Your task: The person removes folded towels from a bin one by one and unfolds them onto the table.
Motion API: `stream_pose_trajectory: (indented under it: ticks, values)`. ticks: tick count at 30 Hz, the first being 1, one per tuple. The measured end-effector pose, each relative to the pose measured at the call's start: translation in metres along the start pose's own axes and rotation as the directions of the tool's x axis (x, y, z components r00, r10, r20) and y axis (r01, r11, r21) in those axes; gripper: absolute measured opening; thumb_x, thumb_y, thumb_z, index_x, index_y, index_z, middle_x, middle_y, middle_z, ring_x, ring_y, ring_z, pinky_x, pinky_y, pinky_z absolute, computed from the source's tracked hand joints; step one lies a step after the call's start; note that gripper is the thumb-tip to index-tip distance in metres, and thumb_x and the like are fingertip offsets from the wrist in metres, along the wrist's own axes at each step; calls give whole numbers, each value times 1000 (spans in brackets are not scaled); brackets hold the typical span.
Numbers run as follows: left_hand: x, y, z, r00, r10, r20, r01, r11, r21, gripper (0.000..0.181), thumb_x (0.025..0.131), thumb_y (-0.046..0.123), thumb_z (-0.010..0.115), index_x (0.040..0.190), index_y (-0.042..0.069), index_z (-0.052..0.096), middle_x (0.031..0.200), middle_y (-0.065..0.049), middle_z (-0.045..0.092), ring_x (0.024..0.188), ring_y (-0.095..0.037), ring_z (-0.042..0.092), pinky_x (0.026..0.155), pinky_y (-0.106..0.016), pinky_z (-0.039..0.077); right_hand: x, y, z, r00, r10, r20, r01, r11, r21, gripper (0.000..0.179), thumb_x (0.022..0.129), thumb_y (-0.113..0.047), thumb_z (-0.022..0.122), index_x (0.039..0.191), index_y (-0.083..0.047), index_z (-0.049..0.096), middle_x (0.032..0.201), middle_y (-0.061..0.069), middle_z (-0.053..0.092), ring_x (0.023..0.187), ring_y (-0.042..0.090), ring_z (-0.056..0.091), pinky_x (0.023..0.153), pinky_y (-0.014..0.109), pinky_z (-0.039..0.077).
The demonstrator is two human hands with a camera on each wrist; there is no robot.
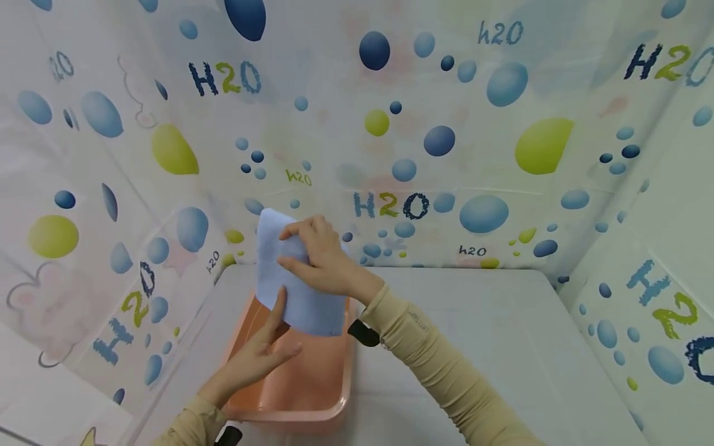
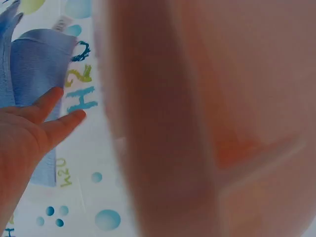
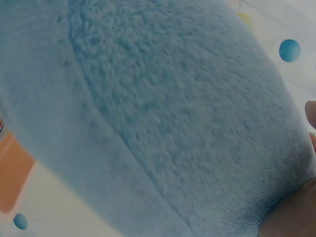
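Note:
A folded light-blue towel (image 1: 298, 303) hangs tilted above a peach-coloured basin (image 1: 347, 371). My right hand (image 1: 326, 254) holds it from the front, with bent fingers and thumb on the upper part. Below and to the left is my left hand (image 1: 256, 353), whose long finger lies against the towel's lower left edge while another digit points out to the right. In the left wrist view the left hand (image 2: 29, 133) shows two straight fingers beside the towel (image 2: 42, 64). The towel's fluffy side (image 3: 182, 98) and a hem fill most of the right wrist view, hiding much of the right hand.
The basin stands at the left of a white-covered table (image 1: 474, 347). Behind and at both sides rise white sheets (image 1: 334, 80) printed with bubbles and H2O lettering. Dark wrist straps (image 1: 364, 334) show at both sleeves.

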State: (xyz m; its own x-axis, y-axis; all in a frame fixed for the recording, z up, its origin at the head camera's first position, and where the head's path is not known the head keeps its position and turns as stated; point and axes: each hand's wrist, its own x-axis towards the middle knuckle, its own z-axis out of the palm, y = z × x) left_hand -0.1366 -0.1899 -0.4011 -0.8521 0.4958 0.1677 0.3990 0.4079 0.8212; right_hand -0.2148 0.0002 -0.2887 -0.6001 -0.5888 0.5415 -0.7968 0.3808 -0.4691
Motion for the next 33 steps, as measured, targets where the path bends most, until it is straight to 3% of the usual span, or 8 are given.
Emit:
stream_pose_trajectory:
  ticks: [3, 7, 16, 20, 23, 25, 29, 33]
  values:
    - [2, -3, 4, 999, 40, 1, -40, 999, 29, 101, 92, 14, 57, 143, 23, -29, 151, -30, 13, 128, -48, 38, 95, -16, 40, 0, -2, -5, 997, -72, -34, 70, 996, -46, 28, 90, -22, 56, 115, -11, 51, 104, 9, 43, 93, 20, 38, 81, 30, 29]
    - [6, -10, 8, 992, 122, 3, -122, 992, -12, 104, 91, 6, 55, 138, 20, -37, 151, -33, 6, 126, -53, 36, 94, -16, 41, -1, -6, -11, 996, -85, -37, 85, 996, -14, 24, 91, -14, 47, 114, -13, 51, 106, 7, 43, 94, 18, 36, 81, 28, 27]
    - [13, -8, 11, 984, 163, -76, -178, 947, -266, 102, 92, 9, 54, 140, 28, -34, 149, -27, -25, 129, -59, 17, 97, -17, 37, -2, -5, -12, 994, -93, -53, 99, 984, 148, 29, 89, -5, 35, 113, -9, 51, 106, 8, 41, 97, 19, 34, 82, 27, 29]
    - [15, -3, 11, 971, 172, -168, -226, 892, -391, 92, 94, 17, 52, 145, 30, -23, 150, -21, -27, 140, -24, 23, 98, -14, 37, -3, -1, -13, 993, -71, -92, 90, 971, 223, 27, 91, -5, 37, 113, -8, 52, 105, 10, 40, 97, 20, 34, 80, 27, 33]
    - [18, -1, 13, 961, 169, -219, -254, 851, -460, 82, 96, 17, 48, 148, 29, -15, 153, -11, -25, 135, 1, 28, 100, -16, 38, -6, 1, -16, 993, -53, -106, 77, 969, 237, 25, 91, -5, 41, 112, -8, 54, 106, 10, 42, 96, 20, 36, 79, 25, 36]
    - [18, 1, 14, 959, 158, -234, -255, 843, -474, 77, 96, 15, 45, 150, 26, -10, 154, -9, -22, 139, -12, 26, 100, -17, 39, -7, 2, -20, 993, -60, -103, 80, 976, 203, 23, 91, -5, 45, 111, -8, 56, 106, 9, 44, 93, 18, 40, 77, 23, 38]
    - [17, 3, 20, 969, 63, -238, -171, 867, -468, 71, 96, 11, 42, 151, 26, 0, 155, -7, -14, 138, -44, 16, 97, -16, 40, -12, 5, -30, 992, -106, -74, 113, 988, 107, 20, 90, -8, 54, 107, -11, 64, 103, 5, 52, 85, 12, 47, 71, 19, 43]
    - [18, 5, 28, 977, -14, -212, -97, 858, -504, 70, 95, 8, 41, 151, 28, 3, 155, -5, -13, 137, -50, 11, 96, -15, 39, -18, 11, -41, 987, -158, -30, 159, 986, 50, 20, 90, -10, 58, 107, -14, 68, 100, 2, 57, 81, 9, 51, 71, 18, 45]
